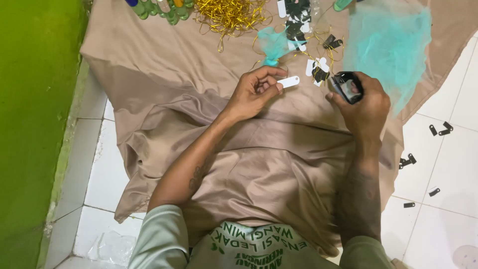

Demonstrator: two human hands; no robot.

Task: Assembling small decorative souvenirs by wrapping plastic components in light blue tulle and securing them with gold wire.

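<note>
Bare tan cloth [164, 74] at centre left leaves open passage. Along the top edge, gold wire [230, 15], small bottles [159, 7], a teal mesh bundle [274, 46] and black tags [298, 15] crowd the way; teal netting [388, 47] fills the upper right.

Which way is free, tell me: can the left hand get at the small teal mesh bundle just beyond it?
Probably yes. The left hand pinches a white tag, and the teal mesh bundle lies just past it on the tan cloth, nothing between; its occupied fingers are the only hindrance.
</note>
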